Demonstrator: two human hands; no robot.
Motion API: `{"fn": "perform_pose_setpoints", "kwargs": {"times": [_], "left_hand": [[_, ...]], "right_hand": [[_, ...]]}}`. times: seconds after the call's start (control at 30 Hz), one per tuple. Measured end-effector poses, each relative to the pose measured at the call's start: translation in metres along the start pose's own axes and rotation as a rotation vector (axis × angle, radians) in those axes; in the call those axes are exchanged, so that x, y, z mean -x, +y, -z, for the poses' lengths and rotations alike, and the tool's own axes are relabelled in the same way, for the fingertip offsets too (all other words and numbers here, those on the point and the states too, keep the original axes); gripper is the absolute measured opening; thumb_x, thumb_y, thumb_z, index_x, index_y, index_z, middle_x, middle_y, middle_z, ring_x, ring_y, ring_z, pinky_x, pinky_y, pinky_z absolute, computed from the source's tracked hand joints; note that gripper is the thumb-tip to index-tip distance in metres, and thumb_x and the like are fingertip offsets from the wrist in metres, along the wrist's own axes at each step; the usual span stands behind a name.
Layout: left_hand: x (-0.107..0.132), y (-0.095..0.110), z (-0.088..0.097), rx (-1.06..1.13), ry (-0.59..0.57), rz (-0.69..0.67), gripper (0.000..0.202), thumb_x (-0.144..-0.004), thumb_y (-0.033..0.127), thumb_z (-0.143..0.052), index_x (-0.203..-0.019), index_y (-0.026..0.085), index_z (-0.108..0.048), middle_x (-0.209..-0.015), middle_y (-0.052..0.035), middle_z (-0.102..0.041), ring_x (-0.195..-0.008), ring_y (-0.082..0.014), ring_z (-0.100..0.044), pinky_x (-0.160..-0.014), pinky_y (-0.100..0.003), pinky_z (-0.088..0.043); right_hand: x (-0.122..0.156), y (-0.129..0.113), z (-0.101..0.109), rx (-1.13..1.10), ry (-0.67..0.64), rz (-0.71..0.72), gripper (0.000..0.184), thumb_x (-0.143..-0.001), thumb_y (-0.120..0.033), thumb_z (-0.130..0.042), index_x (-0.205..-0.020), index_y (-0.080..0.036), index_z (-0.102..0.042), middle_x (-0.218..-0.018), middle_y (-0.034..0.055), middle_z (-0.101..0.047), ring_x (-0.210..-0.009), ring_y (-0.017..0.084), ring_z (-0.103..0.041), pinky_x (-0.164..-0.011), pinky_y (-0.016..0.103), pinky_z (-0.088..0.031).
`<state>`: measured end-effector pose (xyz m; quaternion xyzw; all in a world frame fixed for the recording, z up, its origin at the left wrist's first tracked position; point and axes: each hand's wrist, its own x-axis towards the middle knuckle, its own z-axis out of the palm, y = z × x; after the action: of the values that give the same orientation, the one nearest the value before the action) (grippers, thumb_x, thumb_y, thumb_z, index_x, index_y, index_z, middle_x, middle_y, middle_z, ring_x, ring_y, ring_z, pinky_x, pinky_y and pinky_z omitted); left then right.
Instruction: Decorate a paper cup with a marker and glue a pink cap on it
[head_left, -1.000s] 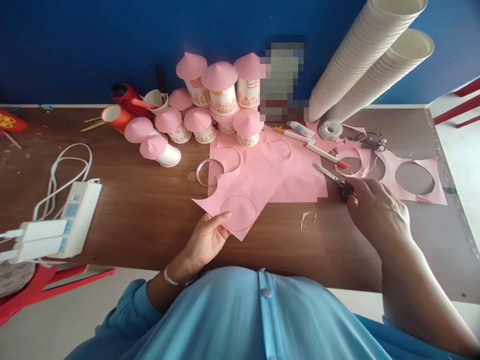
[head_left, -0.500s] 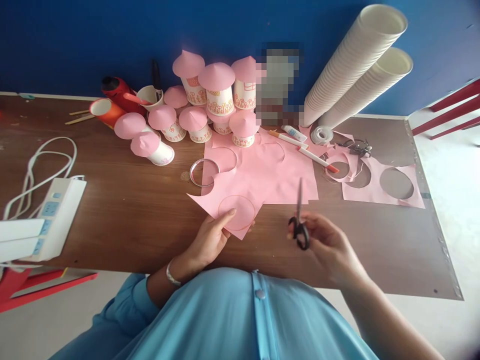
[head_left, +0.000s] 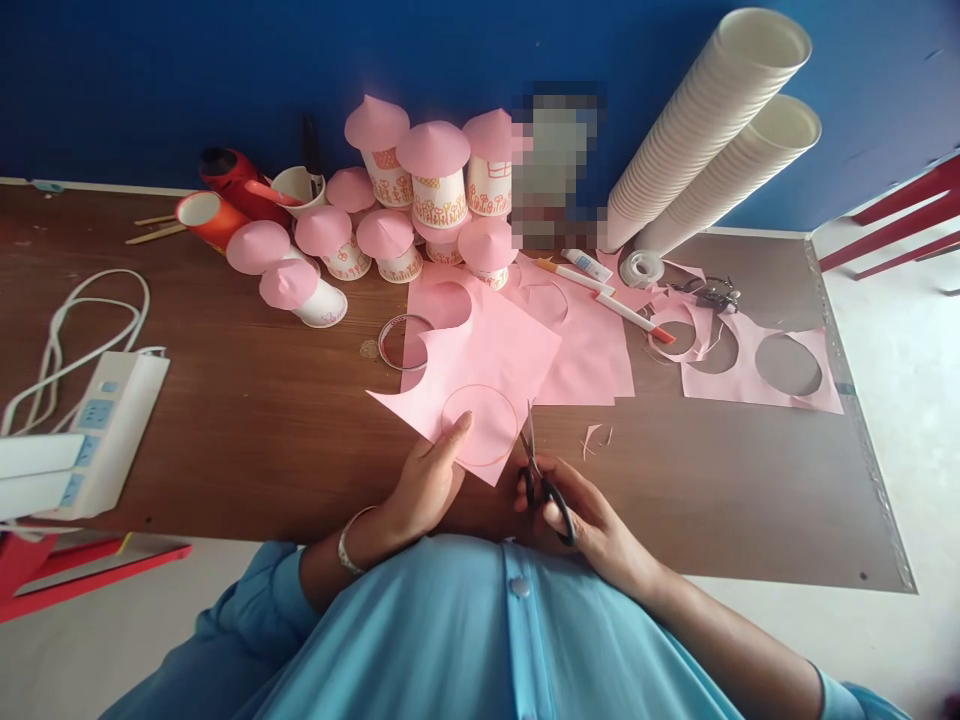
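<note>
My left hand (head_left: pixel 429 478) grips a sheet of pink paper (head_left: pixel 491 350), thumb on top, near its lower corner. A circle is drawn in orange around the thumb, and curved bites are cut from the sheet's left side. In my right hand (head_left: pixel 592 515) is a pair of black-handled scissors (head_left: pixel 532 462), fingers through the loops. The blades are parted and lie at the paper's right edge, close to the drawn circle. More pink paper (head_left: pixel 592 370) rests flat behind. A tape ring (head_left: pixel 406 342) lies beside the sheet's left edge.
Paper cups with pink cone tops (head_left: pixel 433 175) stand at the back. Two tall stacks of white cups (head_left: pixel 705 130) lean on the blue wall. Markers (head_left: pixel 636 318), clear tape (head_left: pixel 643 268), cut-out scraps (head_left: pixel 761 375) and small slivers (head_left: pixel 592 440) lie right. A power strip (head_left: pixel 112 430) sits left.
My right hand has brought the scissors left to the paper's edge, and the blades have opened. The sheet has turned and spread out more. Small slivers now show on the table.
</note>
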<state>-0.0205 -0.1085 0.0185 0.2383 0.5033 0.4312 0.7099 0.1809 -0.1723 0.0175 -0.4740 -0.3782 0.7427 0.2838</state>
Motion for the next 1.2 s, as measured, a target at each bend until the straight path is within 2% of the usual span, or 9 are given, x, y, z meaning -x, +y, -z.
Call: {"fn": "perform_pose_setpoints", "kwargs": {"times": [0.1,0.27,0.4,0.57,0.7,0.8,0.93,1.2], "left_hand": [[0.002,0.003,-0.007,0.07,0.017,0.004,0.028,-0.083,0.045,-0.077,-0.097,0.022,-0.072,-0.121,-0.005,-0.074,-0.137,-0.0275,-0.058,-0.122,-0.042,-0.043],[0.001,0.001,-0.01,0.101,0.032,-0.004,0.024,-0.083,0.046,-0.075,-0.087,0.022,-0.07,-0.099,-0.0051,-0.076,-0.12,-0.0291,-0.068,-0.114,-0.045,-0.051],[-0.001,-0.004,-0.011,0.111,0.028,0.012,0.028,-0.086,0.05,-0.072,-0.081,0.023,-0.067,-0.083,-0.0047,-0.072,-0.112,-0.0305,-0.07,-0.108,-0.048,-0.054],[-0.001,-0.006,-0.014,0.126,0.029,0.052,0.038,-0.084,0.057,-0.072,-0.073,0.022,-0.065,-0.069,-0.0041,-0.067,-0.102,-0.0313,-0.072,-0.103,-0.049,-0.056],[-0.001,-0.004,-0.015,0.156,0.031,0.044,0.04,-0.079,0.058,-0.078,-0.074,0.02,-0.07,-0.074,-0.0052,-0.072,-0.095,-0.0301,-0.074,-0.098,-0.046,-0.059],[-0.001,-0.002,-0.017,0.179,0.0,0.003,0.04,-0.082,0.058,-0.076,-0.08,0.018,-0.074,-0.076,-0.0072,-0.074,-0.097,-0.0311,-0.075,-0.093,-0.045,-0.062],[-0.001,-0.001,-0.02,0.191,-0.053,0.011,0.044,-0.084,0.06,-0.073,-0.077,0.017,-0.075,-0.074,-0.0102,-0.075,-0.097,-0.0336,-0.075,-0.086,-0.045,-0.064],[-0.003,-0.005,-0.021,0.244,-0.001,-0.009,0.039,-0.081,0.057,-0.078,-0.084,0.018,-0.074,-0.079,-0.0064,-0.074,-0.094,-0.0288,-0.074,-0.084,-0.041,-0.063]], "right_hand": [[-0.008,0.002,-0.006,-0.006,0.036,0.044,0.063,-0.086,-0.072,-0.066,-0.126,-0.024,-0.057,-0.107,0.0081,-0.067,-0.082,0.017,-0.063,-0.076,0.032,-0.056],[-0.013,0.002,-0.011,-0.044,0.04,0.05,0.065,-0.086,-0.072,-0.068,-0.127,-0.023,-0.056,-0.108,0.0078,-0.065,-0.079,0.015,-0.062,-0.074,0.03,-0.056],[-0.016,0.002,-0.014,-0.063,0.064,0.058,0.062,-0.086,-0.072,-0.067,-0.122,-0.023,-0.058,-0.107,0.0069,-0.064,-0.078,0.015,-0.062,-0.072,0.03,-0.057],[-0.022,0.002,-0.018,-0.093,0.065,0.11,0.052,-0.09,-0.069,-0.065,-0.114,-0.023,-0.06,-0.096,0.0038,-0.063,-0.076,0.015,-0.061,-0.07,0.03,-0.056],[-0.026,0.005,-0.019,-0.122,0.075,0.141,0.052,-0.09,-0.068,-0.066,-0.115,-0.023,-0.06,-0.096,0.0037,-0.064,-0.072,0.014,-0.06,-0.069,0.03,-0.056],[-0.028,0.008,-0.019,-0.143,0.067,0.169,0.05,-0.091,-0.067,-0.066,-0.114,-0.022,-0.059,-0.092,0.0026,-0.064,-0.071,0.013,-0.06,-0.068,0.029,-0.055],[-0.028,0.011,-0.019,-0.163,0.062,0.182,0.047,-0.094,-0.065,-0.064,-0.114,-0.022,-0.058,-0.089,0.0014,-0.064,-0.07,0.012,-0.061,-0.068,0.027,-0.053],[-0.029,0.012,-0.02,-0.147,0.077,0.198,0.048,-0.095,-0.066,-0.06,-0.116,-0.024,-0.054,-0.092,0.0022,-0.067,-0.075,0.014,-0.063,-0.073,0.028,-0.053]]}}
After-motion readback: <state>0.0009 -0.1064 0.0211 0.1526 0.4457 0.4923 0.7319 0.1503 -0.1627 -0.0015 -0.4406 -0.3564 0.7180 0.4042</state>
